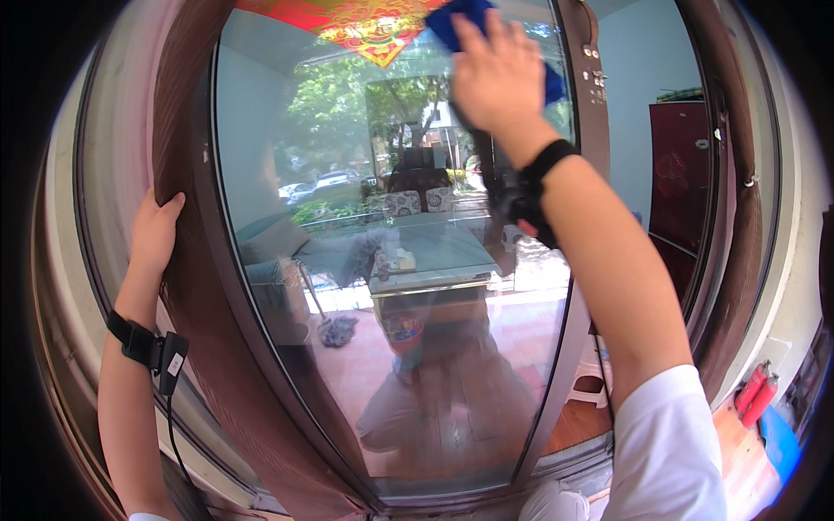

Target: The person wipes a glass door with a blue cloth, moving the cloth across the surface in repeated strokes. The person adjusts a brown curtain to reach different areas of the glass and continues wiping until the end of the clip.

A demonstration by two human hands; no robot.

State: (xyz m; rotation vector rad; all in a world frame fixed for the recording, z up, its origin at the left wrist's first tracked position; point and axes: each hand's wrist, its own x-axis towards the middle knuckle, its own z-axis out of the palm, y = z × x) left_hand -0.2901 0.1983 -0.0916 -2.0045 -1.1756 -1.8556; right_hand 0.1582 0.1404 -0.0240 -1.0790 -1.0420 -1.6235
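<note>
My right hand [500, 78] is spread over a dark blue cloth [456, 23], holding it against the upper part of a glass sliding door panel [313, 195]. Cloth edges stick out above the fingers and beside the palm. At the left, my left hand [156, 225] grips the edge of a brown curtain [195, 312], its thumb on the near side and its other fingers mostly hidden. That curtain hangs alongside the panel's dark frame [218, 228]. A red and gold decoration [378, 32] is on the glass at the top, left of the cloth.
Through the glass show a table [443, 247], a mop [337, 331] and reflected trees. To the right are a door opening with a dark red cabinet [677, 169] and another brown curtain [736, 260]. Two red fire extinguishers [757, 394] stand at the lower right, near a blue object [778, 443].
</note>
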